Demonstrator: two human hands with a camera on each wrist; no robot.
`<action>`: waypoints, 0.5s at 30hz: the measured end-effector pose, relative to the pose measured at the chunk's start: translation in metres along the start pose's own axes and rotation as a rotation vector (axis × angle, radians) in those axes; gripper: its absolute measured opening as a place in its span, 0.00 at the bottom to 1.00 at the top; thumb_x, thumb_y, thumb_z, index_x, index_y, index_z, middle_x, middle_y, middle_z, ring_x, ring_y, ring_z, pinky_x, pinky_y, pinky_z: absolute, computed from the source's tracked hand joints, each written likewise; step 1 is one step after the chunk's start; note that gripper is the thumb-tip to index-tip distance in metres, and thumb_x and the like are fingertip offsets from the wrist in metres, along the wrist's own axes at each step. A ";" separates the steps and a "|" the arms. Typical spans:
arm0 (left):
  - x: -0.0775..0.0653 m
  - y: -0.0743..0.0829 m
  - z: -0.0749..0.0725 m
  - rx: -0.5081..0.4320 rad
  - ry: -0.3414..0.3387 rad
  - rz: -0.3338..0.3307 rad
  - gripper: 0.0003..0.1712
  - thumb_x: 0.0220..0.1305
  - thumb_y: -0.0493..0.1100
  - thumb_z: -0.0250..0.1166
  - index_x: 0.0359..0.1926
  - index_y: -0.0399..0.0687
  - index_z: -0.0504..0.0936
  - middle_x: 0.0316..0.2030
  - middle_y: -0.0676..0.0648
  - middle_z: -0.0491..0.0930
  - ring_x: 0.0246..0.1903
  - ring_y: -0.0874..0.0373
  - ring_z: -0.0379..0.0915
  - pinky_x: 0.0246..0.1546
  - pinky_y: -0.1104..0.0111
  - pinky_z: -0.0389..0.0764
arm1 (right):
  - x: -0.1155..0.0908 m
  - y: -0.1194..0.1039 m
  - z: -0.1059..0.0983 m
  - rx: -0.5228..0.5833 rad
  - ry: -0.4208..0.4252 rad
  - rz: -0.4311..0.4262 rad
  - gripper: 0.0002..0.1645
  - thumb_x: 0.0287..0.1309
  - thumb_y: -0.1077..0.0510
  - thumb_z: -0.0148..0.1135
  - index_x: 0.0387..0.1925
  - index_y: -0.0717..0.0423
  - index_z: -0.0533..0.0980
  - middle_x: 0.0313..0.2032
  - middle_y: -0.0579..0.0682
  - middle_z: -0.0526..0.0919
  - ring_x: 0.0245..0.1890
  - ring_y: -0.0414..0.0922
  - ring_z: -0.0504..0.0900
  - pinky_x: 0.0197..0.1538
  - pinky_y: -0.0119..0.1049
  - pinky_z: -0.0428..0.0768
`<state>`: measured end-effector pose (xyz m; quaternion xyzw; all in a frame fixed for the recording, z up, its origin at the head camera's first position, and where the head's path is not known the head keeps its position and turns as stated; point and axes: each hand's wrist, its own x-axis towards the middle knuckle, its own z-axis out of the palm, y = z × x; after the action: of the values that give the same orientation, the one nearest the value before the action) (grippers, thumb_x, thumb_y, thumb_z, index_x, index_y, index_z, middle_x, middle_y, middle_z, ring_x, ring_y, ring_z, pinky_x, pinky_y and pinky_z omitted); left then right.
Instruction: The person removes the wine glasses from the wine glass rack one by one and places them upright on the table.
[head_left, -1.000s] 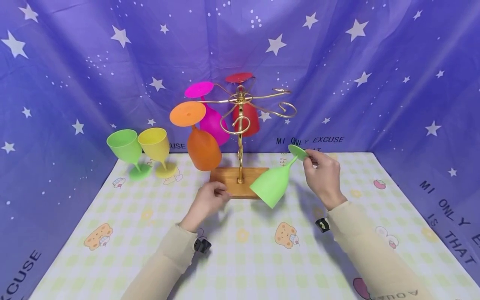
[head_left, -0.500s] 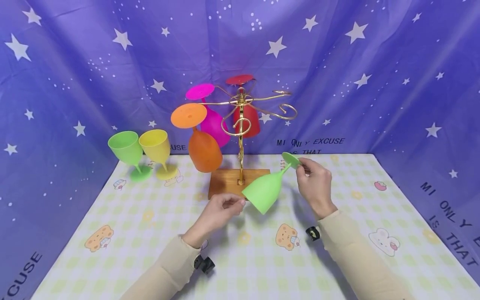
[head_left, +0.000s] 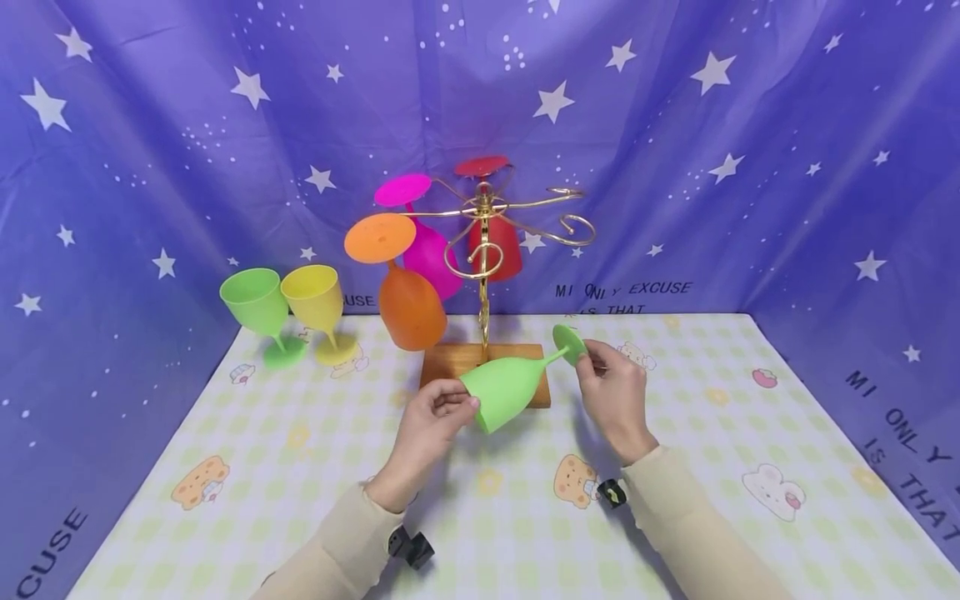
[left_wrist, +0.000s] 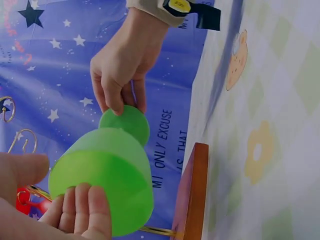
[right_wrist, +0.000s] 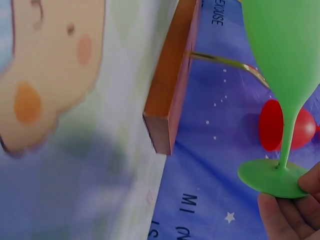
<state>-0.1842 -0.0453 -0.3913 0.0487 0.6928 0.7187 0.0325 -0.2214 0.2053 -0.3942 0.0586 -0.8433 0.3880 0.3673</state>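
Observation:
A light green plastic goblet (head_left: pixel 504 390) is held tilted in the air, its mouth toward my left hand and its foot to the right. My right hand (head_left: pixel 617 392) pinches the edge of the round foot (right_wrist: pixel 275 177) between thumb and fingers. At the rim is my left hand (head_left: pixel 433 421), fingertips overlapping the goblet's mouth (left_wrist: pixel 105 185) in the left wrist view, the thumb apart from them. Behind stands a gold goblet rack (head_left: pixel 484 308) on a wooden base (head_left: pixel 450 360). Orange (head_left: pixel 411 308), magenta (head_left: pixel 431 254) and red goblets (head_left: pixel 504 250) hang upside down from it.
Another green goblet (head_left: pixel 255 302) and a yellow goblet (head_left: pixel 315 300) stand upright at the back left of the table. Several curled rack hooks (head_left: pixel 573 227) jut toward the right and front. A checked cloth (head_left: pixel 637 542) covers the table, and a purple star-printed curtain (head_left: pixel 675 167) encloses it.
My right hand has brought the green goblet left and lower, turning it closer to level. My left hand has moved from beside the wooden base to the goblet's rim.

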 end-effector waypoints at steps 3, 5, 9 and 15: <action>-0.001 0.001 -0.001 -0.033 0.042 0.004 0.16 0.59 0.34 0.66 0.46 0.31 0.75 0.38 0.42 0.78 0.35 0.58 0.77 0.41 0.65 0.80 | -0.005 -0.003 0.004 0.013 -0.008 0.021 0.12 0.54 0.69 0.60 0.41 0.65 0.82 0.31 0.58 0.85 0.28 0.48 0.85 0.33 0.35 0.83; -0.002 0.001 -0.002 -0.044 0.057 0.008 0.15 0.59 0.34 0.65 0.46 0.31 0.75 0.37 0.43 0.77 0.34 0.58 0.77 0.40 0.64 0.81 | -0.008 -0.004 0.006 0.018 -0.017 0.037 0.11 0.54 0.69 0.60 0.40 0.65 0.82 0.31 0.57 0.85 0.28 0.48 0.85 0.32 0.35 0.83; -0.004 0.000 -0.004 -0.052 0.076 0.002 0.12 0.62 0.34 0.62 0.45 0.30 0.75 0.33 0.44 0.77 0.31 0.57 0.76 0.40 0.60 0.81 | -0.014 -0.006 0.010 0.030 -0.048 0.068 0.11 0.54 0.68 0.60 0.40 0.64 0.82 0.30 0.56 0.85 0.28 0.48 0.85 0.33 0.37 0.83; -0.007 0.003 -0.008 -0.021 0.115 0.003 0.12 0.61 0.35 0.64 0.42 0.33 0.74 0.33 0.45 0.75 0.28 0.60 0.72 0.31 0.69 0.78 | -0.022 -0.010 0.016 0.035 -0.091 0.112 0.10 0.52 0.67 0.60 0.37 0.61 0.82 0.27 0.51 0.84 0.27 0.45 0.83 0.30 0.34 0.82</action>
<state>-0.1782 -0.0544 -0.3890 0.0078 0.6859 0.7276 -0.0079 -0.2107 0.1829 -0.4099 0.0351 -0.8542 0.4195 0.3052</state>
